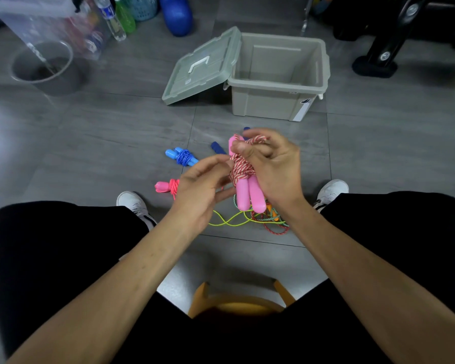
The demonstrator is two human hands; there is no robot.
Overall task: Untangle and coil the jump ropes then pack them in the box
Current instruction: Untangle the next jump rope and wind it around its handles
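1. The pink-handled jump rope [247, 190], its red-and-white cord wound round both handles, is gripped by the right hand [273, 164] above the floor [103, 153].
2. The cord is pinched by the left hand [202, 185].
3. Coiled blue [183, 156] and pink [168, 186] ropes and a tangled pile [260, 220] lie beneath.
4. The box [279, 101] is seen open, nothing inside, its lid [202, 67] leaning against it.

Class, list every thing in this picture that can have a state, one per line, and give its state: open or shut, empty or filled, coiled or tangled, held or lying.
box: open, nothing visible inside
lid: off, leaning against the box
pink-handled rope: wound around its handles, held
blue rope: coiled, lying on the floor
red rope: coiled, lying on the floor
loose ropes: tangled on the floor
left hand: pinching the cord
right hand: gripping the bundle
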